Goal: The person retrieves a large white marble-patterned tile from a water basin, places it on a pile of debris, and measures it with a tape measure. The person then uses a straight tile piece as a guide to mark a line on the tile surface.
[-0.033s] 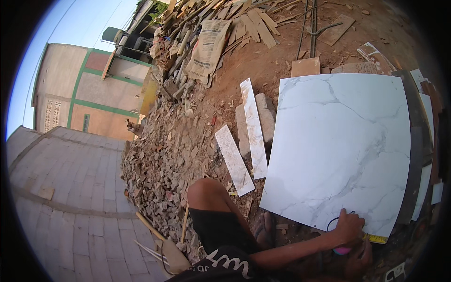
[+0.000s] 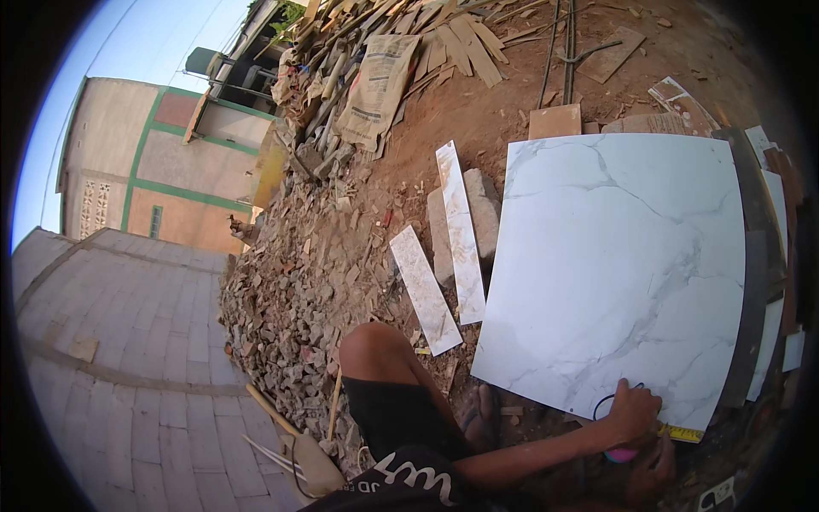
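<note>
A large white marble-patterned tile [image 2: 614, 256] lies flat in front of me on the right. At its near edge is my left hand [image 2: 631, 416], its fingers closed around a tape measure. The yellow blade [image 2: 682, 433] runs along that edge to the near right corner. Below the hand shows a pink part [image 2: 620, 455], and a thin black loop [image 2: 601, 404] stands beside the fingers. My right hand [image 2: 655, 472] seems to be in the shade just below the blade; its fingers are too dim to read.
Two narrow white tile strips [image 2: 461, 239] lie left of the large tile, by stone blocks [image 2: 483, 209]. Broken rubble [image 2: 299, 316] spreads farther left. Scrap wood [image 2: 469, 47] and an old sack [image 2: 375, 90] lie at the back. Dark and white offcuts [image 2: 772, 213] line the right side.
</note>
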Motion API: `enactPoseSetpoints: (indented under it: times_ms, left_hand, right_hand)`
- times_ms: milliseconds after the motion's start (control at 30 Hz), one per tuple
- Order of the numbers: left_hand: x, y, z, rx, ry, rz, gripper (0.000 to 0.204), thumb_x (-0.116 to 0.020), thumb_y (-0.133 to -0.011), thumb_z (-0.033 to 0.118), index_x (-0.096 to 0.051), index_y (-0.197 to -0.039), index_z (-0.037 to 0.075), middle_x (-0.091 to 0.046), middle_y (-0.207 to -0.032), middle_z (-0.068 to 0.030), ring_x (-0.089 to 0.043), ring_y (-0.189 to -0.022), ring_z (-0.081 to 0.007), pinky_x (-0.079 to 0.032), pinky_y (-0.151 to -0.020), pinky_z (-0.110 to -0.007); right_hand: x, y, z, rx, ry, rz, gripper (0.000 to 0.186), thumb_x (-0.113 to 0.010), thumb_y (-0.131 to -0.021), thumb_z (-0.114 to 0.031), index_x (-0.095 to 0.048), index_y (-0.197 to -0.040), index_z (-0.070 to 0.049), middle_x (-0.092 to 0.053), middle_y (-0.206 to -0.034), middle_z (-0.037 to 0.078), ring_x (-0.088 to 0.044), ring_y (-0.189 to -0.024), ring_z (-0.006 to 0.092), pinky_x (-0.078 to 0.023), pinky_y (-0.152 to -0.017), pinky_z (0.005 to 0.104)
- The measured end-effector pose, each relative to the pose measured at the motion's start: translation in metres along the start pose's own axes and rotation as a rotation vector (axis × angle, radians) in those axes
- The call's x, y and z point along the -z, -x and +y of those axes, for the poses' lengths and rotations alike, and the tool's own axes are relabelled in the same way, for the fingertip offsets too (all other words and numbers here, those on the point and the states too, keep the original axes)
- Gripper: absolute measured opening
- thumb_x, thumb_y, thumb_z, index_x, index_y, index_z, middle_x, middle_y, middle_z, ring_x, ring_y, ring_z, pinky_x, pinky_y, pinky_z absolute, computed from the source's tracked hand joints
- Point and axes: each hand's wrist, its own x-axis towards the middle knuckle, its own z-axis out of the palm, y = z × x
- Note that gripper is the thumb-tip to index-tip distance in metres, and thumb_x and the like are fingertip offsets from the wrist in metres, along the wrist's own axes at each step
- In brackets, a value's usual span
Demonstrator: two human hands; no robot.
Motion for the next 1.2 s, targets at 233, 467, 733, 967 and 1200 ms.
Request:
enactPoseSetpoints:
  times_ms: [233, 467, 733, 967, 1200]
  left_hand:
    - [0.018, -0.008, 0.000, -0.009, 0.030, -0.123, 0.037, -0.063, -0.088, 0.043, -0.070, -0.083, 0.007, -0.068, -0.082, -0.0156, -0.066, -0.080, -0.0308, -0.035, -0.084, -0.049]
    - [0.027, -0.003, 0.010, -0.025, 0.001, -0.014, 0.050, -0.061, -0.087, 0.047, -0.070, -0.061, 0.005, -0.064, -0.061, -0.0186, -0.063, -0.072, -0.0374, -0.041, -0.079, -0.047]
    - [0.032, -0.002, 0.010, -0.015, -0.010, -0.044, 0.051, -0.060, -0.088, 0.049, -0.072, -0.065, 0.005, -0.063, -0.058, -0.0168, -0.063, -0.071, -0.0370, -0.040, -0.080, -0.046]
    - [0.029, -0.005, 0.007, -0.010, -0.065, -0.059, 0.042, -0.066, -0.084, 0.046, -0.071, -0.065, 0.009, -0.068, -0.066, -0.0163, -0.066, -0.070, -0.0318, -0.038, -0.077, -0.047]
    - [0.037, -0.002, 0.008, 0.011, -0.134, -0.228, 0.055, -0.050, -0.091, 0.060, -0.075, -0.094, 0.011, -0.072, -0.093, -0.0176, -0.068, -0.095, -0.0323, -0.040, -0.086, -0.048]
  right_hand:
    - [-0.135, 0.000, 0.166, -0.594, 0.120, 0.879, 0.023, -0.057, -0.092, 0.003, -0.065, -0.113, 0.008, -0.069, -0.100, 0.026, -0.070, -0.092, 0.0408, -0.057, -0.079, 0.0434]
    - [-0.131, 0.009, 0.169, -0.422, 0.078, 1.063, 0.026, -0.059, -0.087, 0.009, -0.066, -0.112, 0.006, -0.068, -0.084, 0.021, -0.069, -0.074, 0.0357, -0.055, -0.064, 0.0412]
    - [-0.144, 0.012, 0.171, -0.402, 0.069, 1.077, 0.028, -0.062, -0.085, 0.009, -0.067, -0.113, 0.004, -0.067, -0.083, 0.020, -0.069, -0.072, 0.0341, -0.054, -0.062, 0.0410]
    - [-0.132, 0.005, 0.161, -0.537, 0.072, 0.971, 0.023, -0.060, -0.087, 0.004, -0.069, -0.109, 0.003, -0.069, -0.086, 0.022, -0.070, -0.076, 0.0359, -0.055, -0.064, 0.0443]
    - [-0.137, 0.000, 0.149, -0.574, 0.063, 1.098, 0.018, -0.059, -0.093, -0.011, -0.072, -0.103, -0.005, -0.073, -0.096, 0.018, -0.070, -0.086, 0.0377, -0.057, -0.074, 0.0439]
